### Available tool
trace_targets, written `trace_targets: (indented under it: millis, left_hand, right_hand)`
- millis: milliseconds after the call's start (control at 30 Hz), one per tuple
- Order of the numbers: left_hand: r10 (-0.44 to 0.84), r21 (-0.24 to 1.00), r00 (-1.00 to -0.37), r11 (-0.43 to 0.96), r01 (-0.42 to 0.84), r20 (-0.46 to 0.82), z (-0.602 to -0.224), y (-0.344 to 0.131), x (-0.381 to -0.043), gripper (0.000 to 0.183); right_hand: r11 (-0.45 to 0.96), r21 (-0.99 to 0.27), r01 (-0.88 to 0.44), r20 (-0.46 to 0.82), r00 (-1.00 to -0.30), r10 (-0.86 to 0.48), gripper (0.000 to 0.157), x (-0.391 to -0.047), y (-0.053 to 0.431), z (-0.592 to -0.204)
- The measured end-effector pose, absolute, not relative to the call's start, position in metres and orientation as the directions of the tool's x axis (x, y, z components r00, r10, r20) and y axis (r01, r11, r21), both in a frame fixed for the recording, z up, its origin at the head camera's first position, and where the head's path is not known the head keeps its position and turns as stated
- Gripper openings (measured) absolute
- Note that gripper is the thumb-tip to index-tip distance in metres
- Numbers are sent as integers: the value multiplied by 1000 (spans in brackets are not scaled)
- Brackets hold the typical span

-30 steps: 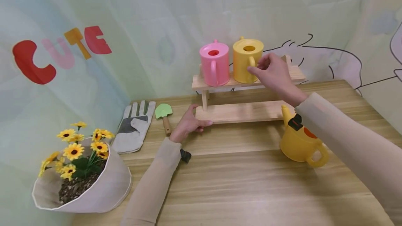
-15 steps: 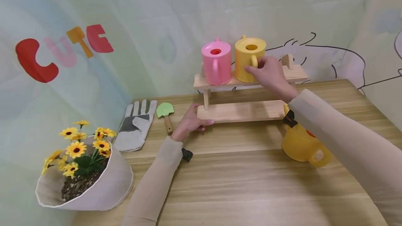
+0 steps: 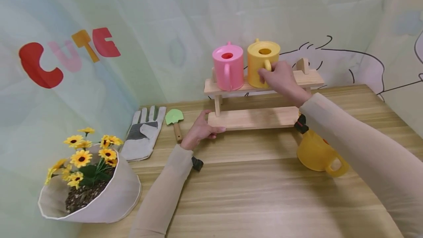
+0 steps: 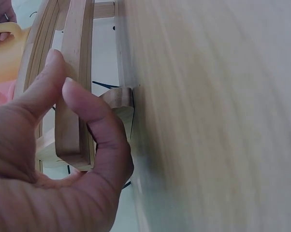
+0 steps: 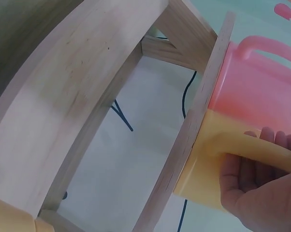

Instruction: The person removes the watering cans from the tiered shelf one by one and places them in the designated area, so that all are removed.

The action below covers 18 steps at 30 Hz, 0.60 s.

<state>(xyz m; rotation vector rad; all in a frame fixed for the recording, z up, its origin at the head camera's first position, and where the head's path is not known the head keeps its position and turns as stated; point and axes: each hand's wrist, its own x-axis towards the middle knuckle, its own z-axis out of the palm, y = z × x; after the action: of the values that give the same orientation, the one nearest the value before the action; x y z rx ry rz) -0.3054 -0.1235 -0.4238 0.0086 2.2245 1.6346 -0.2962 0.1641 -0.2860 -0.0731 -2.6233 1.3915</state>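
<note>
A two-tier wooden plant stand (image 3: 254,119) stands at the back of the table. My left hand (image 3: 201,127) grips the left end of its lower board; in the left wrist view, thumb and finger curl around the board's end (image 4: 70,130). On the upper board, a yellow watering can (image 3: 255,65) stands upright beside a pink watering can (image 3: 227,71). My right hand (image 3: 283,80) holds the yellow can by its handle. Seen from the right wrist, the fingers (image 5: 232,174) curl through that handle (image 5: 256,147), and the can's base sits at the board.
Below my right forearm, another yellow watering can (image 3: 314,153) stands on the table. To the left are a green-bladed trowel (image 3: 174,116), a work glove (image 3: 143,135) and a white pot (image 3: 122,194) of yellow flowers. A printed curtain (image 3: 165,17) hangs behind.
My right hand has moved in from just beside the yellow can's handle and now holds it. The left hand keeps its grip on the stand. The head view has shifted slightly.
</note>
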Motion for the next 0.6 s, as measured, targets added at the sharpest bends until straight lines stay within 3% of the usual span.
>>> trace_targets:
  millis: [600]
  left_hand:
    - [221,918,-930,334,-212,-295,-422,-124,-303,103]
  right_hand:
    - [182,-983,-15,36,-993,112,28,-297,157,-291]
